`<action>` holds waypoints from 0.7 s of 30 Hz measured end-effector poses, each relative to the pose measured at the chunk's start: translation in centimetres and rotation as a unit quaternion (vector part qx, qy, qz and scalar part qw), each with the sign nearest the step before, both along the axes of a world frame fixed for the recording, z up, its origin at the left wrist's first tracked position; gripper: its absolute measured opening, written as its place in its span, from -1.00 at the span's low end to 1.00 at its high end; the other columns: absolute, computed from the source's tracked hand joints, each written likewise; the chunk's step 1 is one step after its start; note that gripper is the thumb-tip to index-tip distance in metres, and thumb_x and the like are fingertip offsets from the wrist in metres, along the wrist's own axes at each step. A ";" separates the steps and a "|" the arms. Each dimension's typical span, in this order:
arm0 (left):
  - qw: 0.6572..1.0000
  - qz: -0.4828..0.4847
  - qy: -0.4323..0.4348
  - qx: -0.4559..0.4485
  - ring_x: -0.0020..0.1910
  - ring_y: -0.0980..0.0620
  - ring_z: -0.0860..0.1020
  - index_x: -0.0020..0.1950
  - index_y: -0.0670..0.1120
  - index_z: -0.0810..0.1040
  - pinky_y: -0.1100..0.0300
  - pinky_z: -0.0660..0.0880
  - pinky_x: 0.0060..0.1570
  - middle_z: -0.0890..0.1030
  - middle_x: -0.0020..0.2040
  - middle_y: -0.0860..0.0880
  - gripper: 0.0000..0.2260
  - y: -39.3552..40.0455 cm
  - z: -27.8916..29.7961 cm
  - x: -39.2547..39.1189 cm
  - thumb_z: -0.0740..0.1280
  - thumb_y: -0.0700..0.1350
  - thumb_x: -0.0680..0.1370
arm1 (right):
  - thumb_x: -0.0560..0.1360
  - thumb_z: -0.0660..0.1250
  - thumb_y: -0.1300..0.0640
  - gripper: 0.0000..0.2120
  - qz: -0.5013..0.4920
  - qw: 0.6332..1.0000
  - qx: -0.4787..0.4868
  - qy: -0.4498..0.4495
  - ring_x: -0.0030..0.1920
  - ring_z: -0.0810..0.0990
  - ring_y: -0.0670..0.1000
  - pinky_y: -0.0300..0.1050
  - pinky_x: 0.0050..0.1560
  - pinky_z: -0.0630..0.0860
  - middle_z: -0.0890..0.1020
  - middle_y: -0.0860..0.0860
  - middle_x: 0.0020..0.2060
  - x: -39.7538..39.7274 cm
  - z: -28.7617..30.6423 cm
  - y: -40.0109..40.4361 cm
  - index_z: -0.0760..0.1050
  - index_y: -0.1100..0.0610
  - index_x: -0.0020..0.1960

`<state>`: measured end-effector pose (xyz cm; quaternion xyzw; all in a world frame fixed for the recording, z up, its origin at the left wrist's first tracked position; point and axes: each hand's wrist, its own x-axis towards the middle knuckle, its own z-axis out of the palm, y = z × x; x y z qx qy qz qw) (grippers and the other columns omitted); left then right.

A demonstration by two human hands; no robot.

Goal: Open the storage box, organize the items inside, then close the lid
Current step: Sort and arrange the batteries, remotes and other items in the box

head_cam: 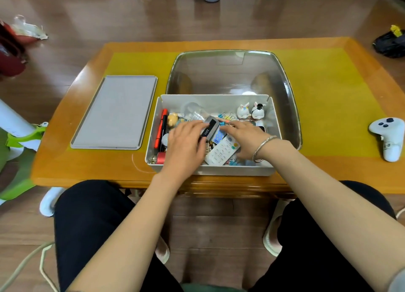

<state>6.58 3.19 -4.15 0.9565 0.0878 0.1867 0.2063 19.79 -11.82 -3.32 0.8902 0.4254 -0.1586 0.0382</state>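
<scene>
The left hand (186, 144) holds a grey case (210, 127) over the box (210, 170). The right hand (245, 138) lies flat and loose on the things inside, by a white remote (221, 152). The box sits open on the table (87, 160). Its lid (116, 111) lies to the left.

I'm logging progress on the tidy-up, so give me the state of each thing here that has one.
storage box: open, cluttered
lid: off, flat on the table left of the box
left hand: holds a grey device
right hand: fingers straight, over the items
remote control: lying in the box
</scene>
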 end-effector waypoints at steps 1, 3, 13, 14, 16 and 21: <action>1.000 0.028 0.012 0.003 0.34 -0.02 0.35 0.34 -0.04 0.47 0.00 0.21 0.33 0.48 0.32 -0.01 -0.67 0.9 0.1 -0.1 0.28 -0.15 0.56 | 0.34 0.47 0.09 -0.11 0.011 1.000 -0.023 0.005 0.45 0.14 0.17 0.14 0.40 0.24 0.11 0.08 0.49 0.0 -0.4 0.6 0.03 -0.02 0.51; 0.997 0.057 0.048 0.002 0.38 -0.01 0.28 0.37 -0.01 0.43 -0.01 0.19 0.36 0.42 0.37 0.01 -0.63 2.5 0.1 -0.3 0.26 -0.16 0.55 | 0.31 0.50 0.03 -0.06 0.032 0.999 -0.040 -0.002 0.46 0.12 0.16 0.14 0.39 0.25 0.13 0.11 0.47 0.1 -1.0 1.6 0.00 -0.03 0.51; 0.995 -0.018 0.087 -0.054 0.27 0.06 0.40 0.24 0.02 0.53 0.12 0.23 0.21 0.54 0.24 0.06 -0.73 4.7 -0.6 -1.2 0.15 0.04 0.63 | 0.28 0.51 -0.03 -0.56 0.040 0.988 0.146 0.030 -0.05 0.46 0.01 -0.21 -0.16 0.41 0.47 0.01 -0.09 -0.4 -0.2 2.4 0.47 0.12 0.06; 0.995 -0.008 0.072 -0.067 0.25 0.04 0.42 0.24 0.00 0.54 0.09 0.28 0.22 0.55 0.23 0.04 -0.73 4.8 -0.5 -0.9 0.17 0.02 0.63 | 0.28 0.52 -0.05 -0.56 0.052 0.985 0.155 0.063 -0.08 0.45 -0.02 -0.27 -0.22 0.38 0.49 -0.02 -0.12 -0.9 0.0 2.4 0.50 0.11 0.05; 0.995 0.017 0.039 -0.095 0.24 0.02 0.44 0.24 -0.04 0.54 0.05 0.37 0.24 0.55 0.22 0.01 -0.75 5.1 0.1 -0.3 0.20 -0.04 0.62 | 0.31 0.48 -0.15 -0.50 0.060 0.978 0.160 0.123 -0.07 0.49 -0.04 -0.31 -0.23 0.40 0.56 -0.04 -0.08 -1.8 0.3 2.2 0.53 0.09 0.15; 0.988 0.076 0.046 -0.123 0.36 -0.04 0.36 0.42 -0.07 0.34 0.04 0.34 0.32 0.43 0.36 -0.06 -0.51 5.8 1.1 3.1 0.36 0.02 0.54 | 0.41 0.28 -0.29 -0.48 -0.012 0.964 0.208 0.167 -0.07 0.50 -0.18 -0.28 -0.05 0.40 0.56 -0.15 -0.06 -2.2 1.6 1.3 0.52 0.00 0.23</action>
